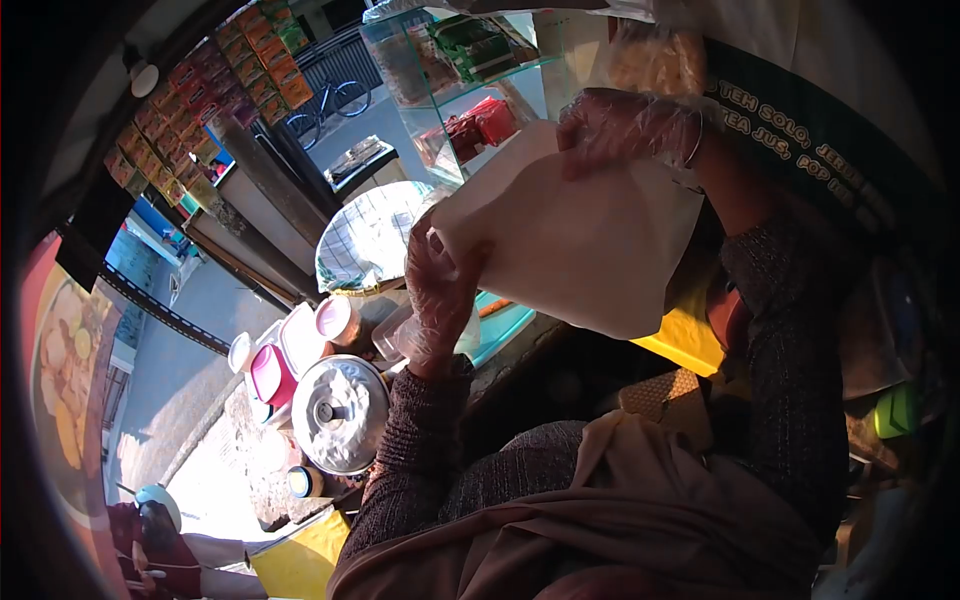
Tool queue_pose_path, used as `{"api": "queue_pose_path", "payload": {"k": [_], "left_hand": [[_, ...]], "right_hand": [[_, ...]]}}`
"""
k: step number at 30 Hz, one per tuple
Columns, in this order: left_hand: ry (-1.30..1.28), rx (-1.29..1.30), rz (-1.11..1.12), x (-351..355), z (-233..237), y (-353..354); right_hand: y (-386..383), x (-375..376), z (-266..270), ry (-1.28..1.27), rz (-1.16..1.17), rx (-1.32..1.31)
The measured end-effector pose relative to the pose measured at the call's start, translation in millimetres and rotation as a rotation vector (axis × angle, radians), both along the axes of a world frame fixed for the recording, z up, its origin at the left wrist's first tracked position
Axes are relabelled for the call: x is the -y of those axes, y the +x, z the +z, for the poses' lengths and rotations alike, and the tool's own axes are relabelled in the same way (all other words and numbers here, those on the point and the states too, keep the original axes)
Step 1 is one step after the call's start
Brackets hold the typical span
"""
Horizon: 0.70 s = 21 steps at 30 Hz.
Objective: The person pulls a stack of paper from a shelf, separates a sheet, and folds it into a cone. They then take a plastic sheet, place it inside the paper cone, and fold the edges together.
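Observation:
A large sheet of pale paper is stretched between my two hands, tilted in front of my chest. My left hand, in a clear plastic glove, is closed on the paper's left edge, with the thumb lying over its face. Higher up on the right, my right hand, also in a clear glove, grips the paper's upper edge. Its fingertips are in shadow and partly hard to make out. Beyond the paper stands a glass display case with red and green packets on its shelves.
Left of my left arm are a silver lidded pot, a pink-lidded tub and a basket covered with a checked cloth. Hanging sachets fill the upper left. A person in dark red clothing is at the lower left.

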<state>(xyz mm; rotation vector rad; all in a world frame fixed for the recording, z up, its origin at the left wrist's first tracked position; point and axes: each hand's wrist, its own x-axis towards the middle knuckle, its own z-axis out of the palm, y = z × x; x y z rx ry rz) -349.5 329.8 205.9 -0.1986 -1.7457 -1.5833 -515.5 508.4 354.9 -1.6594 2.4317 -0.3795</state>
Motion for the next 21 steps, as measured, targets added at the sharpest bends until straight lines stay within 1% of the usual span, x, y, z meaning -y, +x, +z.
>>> {"api": "queue_pose_path", "payload": {"k": [1,2,3,4,5,6,8,9,11,12,14,16,18,19,21], "left_hand": [[0.067,-0.067,0.020,0,1,-1],[0.066,-0.068,0.024,6,2,2],[0.017,-0.012,0.085,17,4,7],[-0.031,0.043,0.147,23,5,9],[0.065,0.051,0.225,21,8,12],[0.066,0.048,0.230,26,7,14],[0.065,0.054,0.241,42,0,17],[0.287,0.015,0.096,40,-3,17],[0.330,0.015,0.067,39,-4,18],[0.368,0.021,0.031,39,-5,19],[0.369,0.039,-0.005,40,-7,20],[0.369,0.059,-0.042,40,-7,25],[0.099,0.066,-0.006,41,-5,32],[0.098,0.064,-0.004,43,-5,34],[0.392,0.033,-0.082,48,-5,38]], "right_hand": [[6,-3,1,-0.019,-0.046,0.051],[9,-6,2,-0.038,-0.093,0.102],[4,-14,-2,-0.039,-0.090,0.100],[-6,-27,-11,-0.133,-0.035,0.209],[-15,-39,-18,-0.227,0.021,0.318],[-18,-49,-24,-0.225,0.025,0.315],[-11,-63,-37,-0.309,0.191,0.606],[-6,-60,-52,-0.304,0.197,0.603],[5,-55,-86,-0.678,0.194,0.520],[12,-53,-90,-0.677,0.198,0.519],[27,-42,-94,-0.844,0.114,0.825],[28,-40,-103,-0.883,0.072,0.781],[26,-40,-109,-0.891,0.102,0.862],[27,-40,-110,-0.892,0.106,0.861],[32,-41,-109,-0.937,0.056,0.830]]}}
